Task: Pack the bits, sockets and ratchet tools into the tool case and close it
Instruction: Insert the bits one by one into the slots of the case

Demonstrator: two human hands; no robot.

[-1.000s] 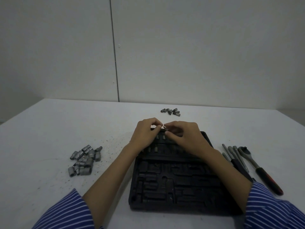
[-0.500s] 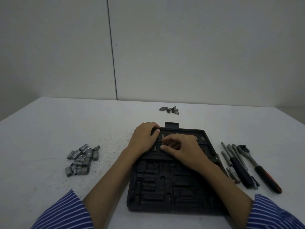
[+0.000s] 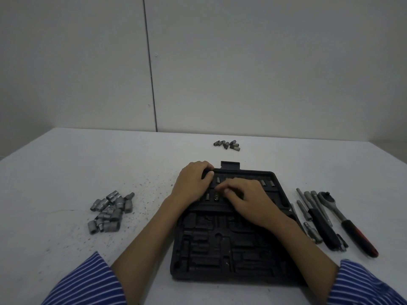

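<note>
Ok so I'm at the bit-seating stage. The tool case (image 3: 233, 227) lies open and flat near the front edge of the tabletop (image 3: 66, 172), roughly centred. My left hand (image 3: 192, 183) sits on the case's far left corner, fingers curled over the rim to steady it. My right hand (image 3: 248, 201) is over the bit rows in the far half of the tray, fingertips (image 3: 222, 190) bunched together and pressing down; whether they're pinching a bit or just pushing one home I can't tell, they cover the spot.

A few seated bits (image 3: 211, 196) show in the slots just left of my right fingers, and 2 more near the case's far right corner. The big compartments in the near half look unfilled.

Left to pack: the loose bits (image 3: 228, 145) near the far edge, the pile of sockets (image 3: 110, 212) well off toward the left edge, and the ratchet (image 3: 345, 221) with the extension bars (image 3: 312, 208) lying just beside the case's right side.

Tips as I see it: line the bit up with its slot before pushing, press straight down rather than at an angle, and keep that left hand planted so the tray doesn't skate. I'd finish the bit rows before starting on the sockets.
</note>
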